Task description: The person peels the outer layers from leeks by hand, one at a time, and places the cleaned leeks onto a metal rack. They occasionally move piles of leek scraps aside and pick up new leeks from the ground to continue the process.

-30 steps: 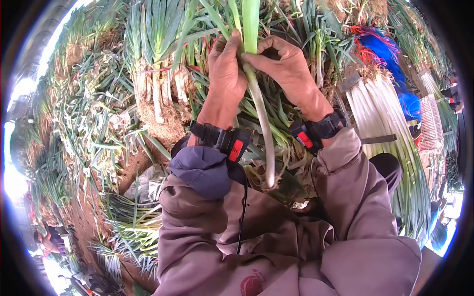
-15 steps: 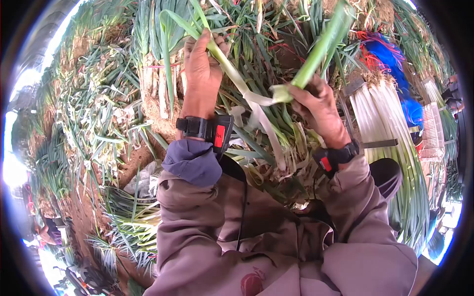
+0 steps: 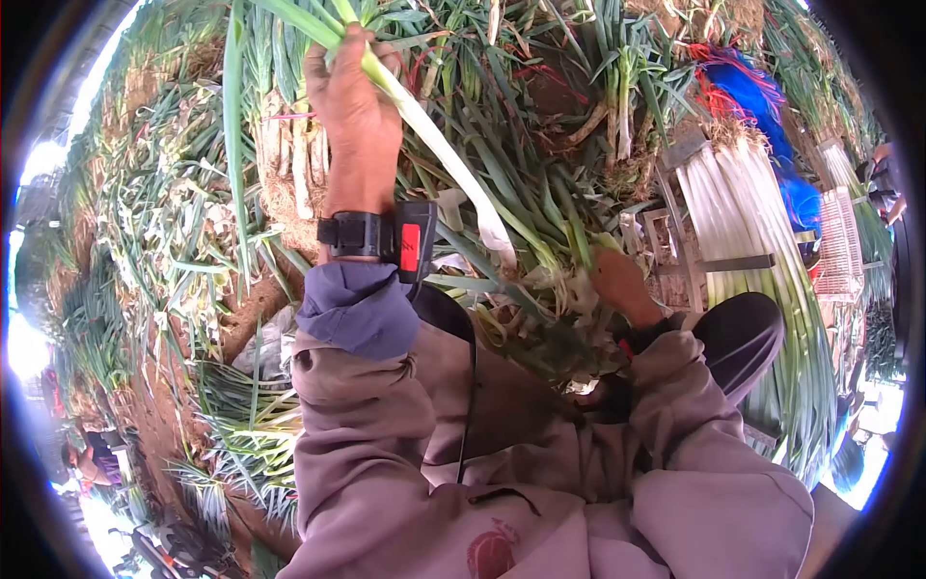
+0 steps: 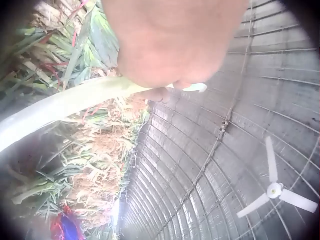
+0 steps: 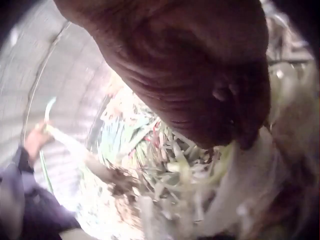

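Observation:
My left hand (image 3: pixel 357 92) grips a green onion (image 3: pixel 439 145) just below where its leaves spread. The onion's white stem slants down to the right, ending in a root tip; in the left wrist view the pale stem (image 4: pixel 60 105) crosses below the hand. Lower down, beside my right knee, my right hand (image 3: pixel 622 285) is at the heap of stripped leaves (image 3: pixel 540 314). The right wrist view shows its curled, shadowed fingers (image 5: pixel 200 110) with a pale peeled leaf (image 5: pixel 245 185) right at their tips. Part of that leaf is blurred.
Trimmed white-stemmed onions (image 3: pixel 738 203) lie in a metal rack at right, near blue netting (image 3: pixel 762 125). A tied, rooted bundle (image 3: pixel 289 154) stands behind my left hand. Loose leaves (image 3: pixel 183 222) cover the left ground. A white crate (image 3: pixel 839 246) sits far right.
Both hands were together on the onion; the right hand tore a green outer leaf away and moved down right to the heap. My left hand moved left with the onion, which now tilts.

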Demonstrator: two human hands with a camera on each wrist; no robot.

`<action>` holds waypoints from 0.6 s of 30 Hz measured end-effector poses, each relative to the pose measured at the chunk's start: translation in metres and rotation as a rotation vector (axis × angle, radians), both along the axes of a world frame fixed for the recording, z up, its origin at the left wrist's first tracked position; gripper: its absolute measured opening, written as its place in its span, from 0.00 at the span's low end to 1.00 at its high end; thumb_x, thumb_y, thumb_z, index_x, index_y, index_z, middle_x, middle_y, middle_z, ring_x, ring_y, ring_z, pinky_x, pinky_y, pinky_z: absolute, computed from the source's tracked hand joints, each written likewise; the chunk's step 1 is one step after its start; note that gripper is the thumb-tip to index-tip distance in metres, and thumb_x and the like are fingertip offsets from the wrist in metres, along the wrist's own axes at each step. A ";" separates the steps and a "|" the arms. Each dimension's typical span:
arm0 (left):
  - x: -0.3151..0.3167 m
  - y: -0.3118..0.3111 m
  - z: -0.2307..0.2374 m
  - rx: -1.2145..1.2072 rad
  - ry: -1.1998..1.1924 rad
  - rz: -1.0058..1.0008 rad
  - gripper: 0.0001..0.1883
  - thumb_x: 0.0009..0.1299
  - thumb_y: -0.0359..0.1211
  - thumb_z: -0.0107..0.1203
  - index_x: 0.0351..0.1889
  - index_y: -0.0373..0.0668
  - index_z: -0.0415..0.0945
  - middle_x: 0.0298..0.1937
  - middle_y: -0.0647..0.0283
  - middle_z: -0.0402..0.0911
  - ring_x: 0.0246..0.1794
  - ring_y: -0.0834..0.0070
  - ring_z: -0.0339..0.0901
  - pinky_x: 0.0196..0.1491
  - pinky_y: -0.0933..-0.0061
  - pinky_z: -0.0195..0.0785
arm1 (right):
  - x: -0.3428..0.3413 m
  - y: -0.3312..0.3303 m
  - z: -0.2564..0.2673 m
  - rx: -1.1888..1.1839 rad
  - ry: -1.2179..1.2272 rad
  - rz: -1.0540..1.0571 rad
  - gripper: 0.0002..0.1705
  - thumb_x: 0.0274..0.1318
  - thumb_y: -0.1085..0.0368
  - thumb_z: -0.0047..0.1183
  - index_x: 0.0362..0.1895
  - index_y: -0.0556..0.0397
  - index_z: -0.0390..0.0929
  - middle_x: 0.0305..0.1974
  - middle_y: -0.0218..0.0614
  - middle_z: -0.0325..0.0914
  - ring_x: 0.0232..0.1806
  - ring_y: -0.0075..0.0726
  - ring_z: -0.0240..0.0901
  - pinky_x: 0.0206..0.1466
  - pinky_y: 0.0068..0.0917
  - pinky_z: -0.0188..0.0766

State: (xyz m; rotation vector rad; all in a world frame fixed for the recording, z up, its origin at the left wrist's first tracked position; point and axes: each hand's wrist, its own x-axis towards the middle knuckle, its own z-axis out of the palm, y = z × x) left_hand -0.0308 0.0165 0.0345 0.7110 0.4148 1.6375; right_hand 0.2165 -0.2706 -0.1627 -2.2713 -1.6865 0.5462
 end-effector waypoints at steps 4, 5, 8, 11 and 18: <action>-0.002 0.008 -0.008 0.011 -0.005 -0.017 0.19 0.68 0.23 0.63 0.53 0.45 0.67 0.37 0.59 0.81 0.29 0.69 0.80 0.30 0.71 0.75 | -0.045 0.041 0.061 0.478 0.203 0.055 0.30 0.58 0.52 0.65 0.60 0.50 0.74 0.50 0.49 0.79 0.44 0.54 0.80 0.43 0.44 0.79; -0.001 0.008 -0.010 0.009 -0.007 -0.006 0.20 0.68 0.23 0.63 0.53 0.46 0.67 0.38 0.59 0.81 0.30 0.69 0.80 0.30 0.72 0.74 | -0.061 0.050 0.081 0.486 0.255 0.075 0.30 0.57 0.50 0.66 0.60 0.50 0.75 0.51 0.48 0.78 0.43 0.51 0.81 0.40 0.43 0.80; -0.003 0.011 -0.015 0.018 -0.005 -0.005 0.21 0.68 0.21 0.62 0.54 0.48 0.67 0.40 0.61 0.81 0.30 0.69 0.79 0.31 0.72 0.74 | -0.103 0.072 0.111 0.663 0.042 0.189 0.20 0.57 0.58 0.66 0.50 0.51 0.77 0.42 0.43 0.79 0.35 0.49 0.81 0.36 0.38 0.80; -0.008 0.005 -0.009 -0.029 0.009 0.087 0.21 0.68 0.21 0.61 0.55 0.48 0.68 0.41 0.61 0.80 0.31 0.69 0.78 0.32 0.72 0.74 | -0.105 0.093 0.077 0.653 -0.009 0.260 0.12 0.58 0.64 0.62 0.44 0.50 0.76 0.38 0.40 0.77 0.32 0.50 0.79 0.32 0.42 0.77; -0.033 0.012 -0.005 0.000 0.048 0.193 0.21 0.69 0.21 0.60 0.58 0.47 0.68 0.41 0.63 0.79 0.32 0.71 0.77 0.36 0.67 0.74 | -0.032 0.033 0.000 0.165 -0.100 0.164 0.08 0.63 0.63 0.53 0.44 0.51 0.76 0.36 0.46 0.79 0.37 0.58 0.79 0.39 0.50 0.74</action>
